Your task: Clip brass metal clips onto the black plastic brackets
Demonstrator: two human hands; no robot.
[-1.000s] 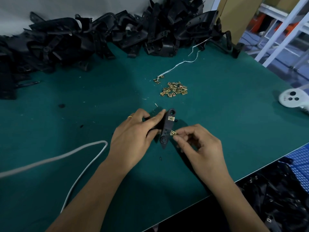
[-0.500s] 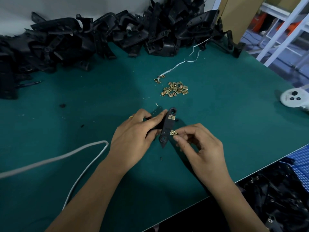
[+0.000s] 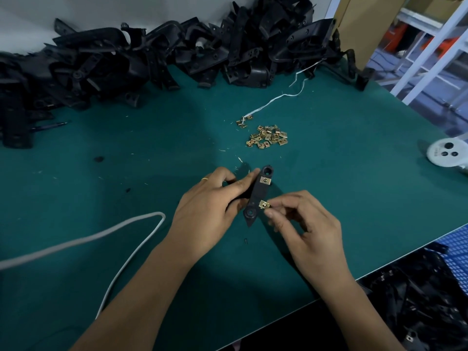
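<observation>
A person's two bare forearms reach in from the near edge over a green surface (image 3: 354, 153). The right hand (image 3: 307, 231) pinches a brass clip (image 3: 264, 204) between thumb and forefinger, the other fingers curled loosely behind; the clip sits against the right edge of a black plastic bracket (image 3: 257, 196), at its lower half, just left of the pinching fingertips. The left hand (image 3: 210, 211), a ring on one finger, grips the bracket from the left side, fingers wrapped around its middle and thumb along its near side. The bracket is held just above the surface, tilted with its pointed end toward the person and its rounded, holed end away. A second brass clip (image 3: 265, 180) is already seated near that far end, clear of both hands.

To the left of the hands a white cord (image 3: 106, 234) loops across the surface. Beyond the bracket lies a loose heap of brass clips (image 3: 267, 137), well apart from both hands, with a thin white string (image 3: 276, 100) trailing from it toward the back. A white round device (image 3: 447, 152) rests at the right edge. Along the far side, against the wall, is a long pile of black plastic brackets (image 3: 164, 57). More dark parts fill a bin (image 3: 430, 300) below the near right edge.
</observation>
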